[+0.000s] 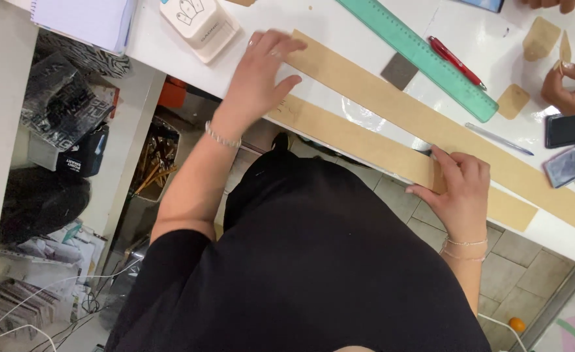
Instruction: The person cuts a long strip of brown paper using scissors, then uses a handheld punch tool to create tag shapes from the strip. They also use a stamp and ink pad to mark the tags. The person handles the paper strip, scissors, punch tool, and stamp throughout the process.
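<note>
Two long strips of brown card lie side by side across the white table (170,49), running from upper left to lower right. Upper strip (392,104) is wider and flat, matte, with straight cut edges. Lower strip (352,140) is narrower and sits along the table's near edge; its far end reaches past the right hand.

Containers: under the table, an open bin (157,163) holds a bundle of thin wooden sticks, standing at a slant. Beside it a black box (82,156) and a shiny, crinkled plastic packet (62,101) sit on a shelf.

On the table: a pale, blocky paper punch (199,23) with rounded corners; a translucent green ruler (418,55), long and flat; a red pen (455,62) just beside it; a thin clear-blue pen (499,139); a small grey square of card (399,70); small brown tag shapes (513,101); two dark ink pads (568,146).

Left hand (261,72): open, fingers spread flat, palm pressing on the left end of the upper strip, heel near the lower strip. Beaded bracelet on the wrist.

Right hand (460,189): fingers loosely curled, fingertips pressing down on the lower strip at the table edge; not clear whether it pinches it.

Another person's hand (571,88) at the far right holds a small tag.
</note>
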